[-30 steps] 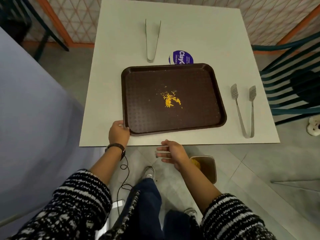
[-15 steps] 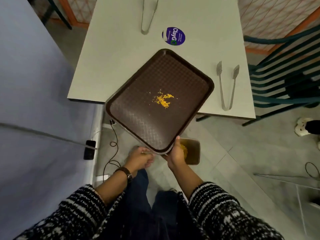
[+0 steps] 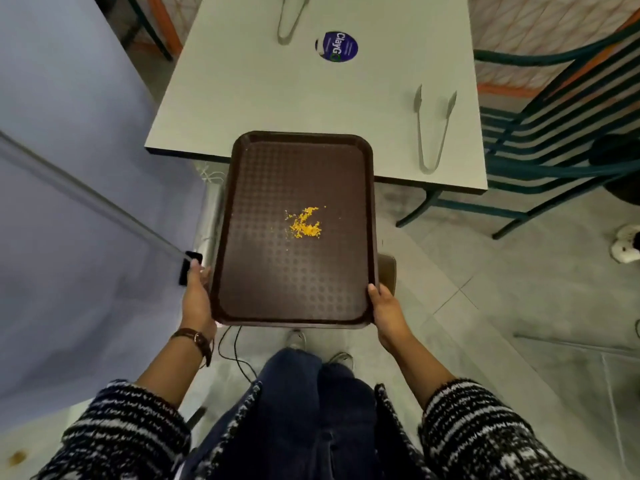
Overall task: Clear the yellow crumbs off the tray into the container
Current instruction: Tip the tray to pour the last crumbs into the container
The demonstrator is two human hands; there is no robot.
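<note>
So both hands are clamped on the brown tray (image 3: 298, 292), one per side, down at the near end. The left hand (image 3: 197, 299) grips the left rim with its thumb lying along the top edge, and the right hand (image 3: 388, 308) does the same on the right rim. The fingers go underneath, so I can't see them. There's a wristwatch (image 3: 195, 339) on the left wrist.

The tray looks about level and is mostly out over the floor. Its far end overlaps the near edge of the white table (image 3: 242, 98) in the view, but I honestly can't tell if it's touching. The yellow crumbs (image 3: 305, 223) sit in a small loose pile around the middle of the tray, a bit right of centre.

The container (image 3: 388, 271) is down on the floor. Only a brownish sliver pokes out past the tray's right edge, just far of the right hand.

On the table there's a pair of tongs (image 3: 433, 133) on the right side, a second pair of tongs (image 3: 289, 19) at the far end, and a round purple sticker (image 3: 336, 46) beside those. A green chair (image 3: 554, 147) stands to the right of the table.
</note>
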